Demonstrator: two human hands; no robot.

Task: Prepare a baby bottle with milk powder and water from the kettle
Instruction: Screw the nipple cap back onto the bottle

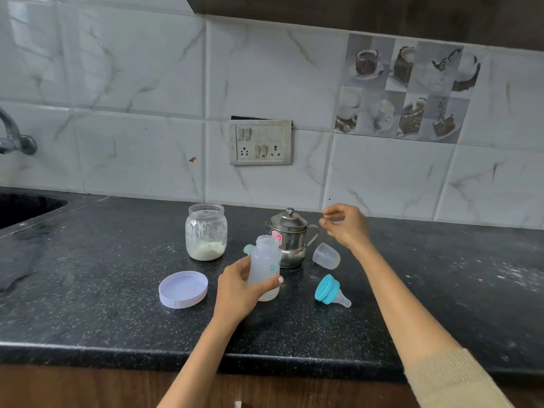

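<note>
My left hand [235, 290] grips the uncapped baby bottle [265, 260], which stands upright on the black counter [103, 275]. Behind the bottle sits a small steel kettle [290, 237] with its lid on. My right hand [344, 225] hovers just right of the kettle's handle with fingers loosely curled and holding nothing. A clear jar [206, 231] with milk powder at its bottom stands open to the left, its lilac lid [183, 289] lying upside down in front. The teal collar with teat [331, 291] and the clear cap [326, 256] lie on the counter to the right.
A sink [23, 207] and tap [14, 136] are at the far left. A switch and socket plate [260, 142] is on the tiled wall behind. A small teal scoop [248, 249] peeks out behind the bottle. The counter's front edge [117, 351] runs below my arms.
</note>
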